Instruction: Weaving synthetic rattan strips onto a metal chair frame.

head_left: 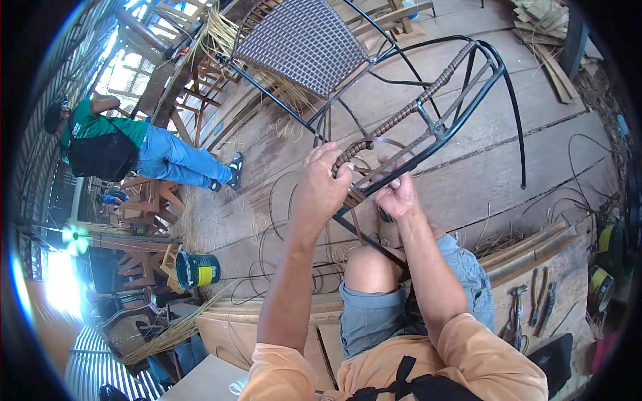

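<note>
A dark metal chair frame [461, 123] leans across my lap, with a woven brown back panel [301, 45] at its far end. Brown wicker strip [414, 111] is coiled round one of its bars. My left hand [319, 190] is closed round the near end of that wrapped bar, thumb and fingers pressed on the coils. Beside it, palm turned up, my right hand [399, 195] reaches under the frame's dark side rail. Its fingers are bent together at a loose loop of the strip; the rail partly hides the fingertips.
On the wooden bench to my right lie a hammer [517, 311] and pliers [538, 297]. Loose strips [267, 247] curl over the floor. A person [107, 137] in a green shirt stands at the left, near a dark bucket [198, 269]. Wood pieces [545, 20] are piled at far right.
</note>
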The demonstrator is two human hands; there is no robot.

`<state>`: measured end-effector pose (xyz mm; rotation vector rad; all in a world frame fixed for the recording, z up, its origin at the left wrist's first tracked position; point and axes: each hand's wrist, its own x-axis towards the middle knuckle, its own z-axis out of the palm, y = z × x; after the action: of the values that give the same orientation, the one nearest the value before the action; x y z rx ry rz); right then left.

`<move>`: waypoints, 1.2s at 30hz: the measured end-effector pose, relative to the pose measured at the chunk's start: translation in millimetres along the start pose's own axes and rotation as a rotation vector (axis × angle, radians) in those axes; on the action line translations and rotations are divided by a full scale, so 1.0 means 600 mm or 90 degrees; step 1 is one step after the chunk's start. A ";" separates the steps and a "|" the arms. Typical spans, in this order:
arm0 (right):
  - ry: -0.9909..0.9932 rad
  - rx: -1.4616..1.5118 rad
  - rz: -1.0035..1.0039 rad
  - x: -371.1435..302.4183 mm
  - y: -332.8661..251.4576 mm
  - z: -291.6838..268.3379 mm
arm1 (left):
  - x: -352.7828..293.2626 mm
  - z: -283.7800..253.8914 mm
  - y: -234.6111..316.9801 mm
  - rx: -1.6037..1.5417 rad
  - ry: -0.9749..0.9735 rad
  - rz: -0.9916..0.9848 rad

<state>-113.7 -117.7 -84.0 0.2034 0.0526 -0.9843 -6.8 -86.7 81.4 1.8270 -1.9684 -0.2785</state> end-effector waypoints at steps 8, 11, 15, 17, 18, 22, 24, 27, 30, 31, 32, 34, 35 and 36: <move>0.174 -0.126 0.211 -0.105 0.027 -0.034 | 0.002 -0.005 0.004 -0.001 0.020 -0.010; 0.233 -0.252 0.229 -0.126 -0.010 -0.053 | -0.022 0.028 0.037 0.065 0.232 0.012; 0.199 -0.348 0.257 -0.170 -0.031 -0.033 | -0.149 0.049 0.055 -0.148 0.159 -0.029; 0.217 -0.381 0.290 -0.196 -0.031 -0.047 | -0.192 0.127 0.064 -0.322 0.135 -0.144; 0.207 -0.411 0.301 -0.215 -0.033 -0.055 | -0.197 0.134 0.092 -0.300 0.062 -0.292; 0.250 -0.439 0.313 -0.265 -0.039 -0.038 | -0.162 0.214 0.037 -1.062 0.110 -0.317; 0.241 -0.429 0.304 -0.279 -0.048 -0.040 | -0.137 0.204 0.036 -1.245 0.127 -0.258; 0.272 -0.469 0.290 -0.294 -0.052 -0.037 | -0.120 0.206 0.023 -1.303 0.139 -0.222; 0.309 -0.545 0.271 -0.300 -0.062 -0.039 | -0.124 0.205 0.030 -1.299 0.138 -0.245; 0.320 -0.551 0.246 -0.299 -0.071 -0.042 | -0.119 0.209 0.030 -1.305 0.142 -0.239; 0.332 -0.554 0.221 -0.300 -0.079 -0.045 | -0.115 0.210 0.030 -1.361 0.130 -0.261; 0.356 -0.585 0.231 -0.304 -0.089 -0.047 | -0.112 0.213 0.027 -1.497 0.070 -0.263; 0.352 -0.593 0.242 -0.307 -0.092 -0.047 | -0.111 0.215 0.022 -1.520 0.055 -0.238; 0.349 -0.601 0.253 -0.310 -0.094 -0.049 | -0.108 0.218 0.019 -1.542 0.039 -0.212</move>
<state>-262.3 10.3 -95.7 -0.3826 0.9237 -0.4062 -73.1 -40.5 -41.0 0.2561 -0.1312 -1.5835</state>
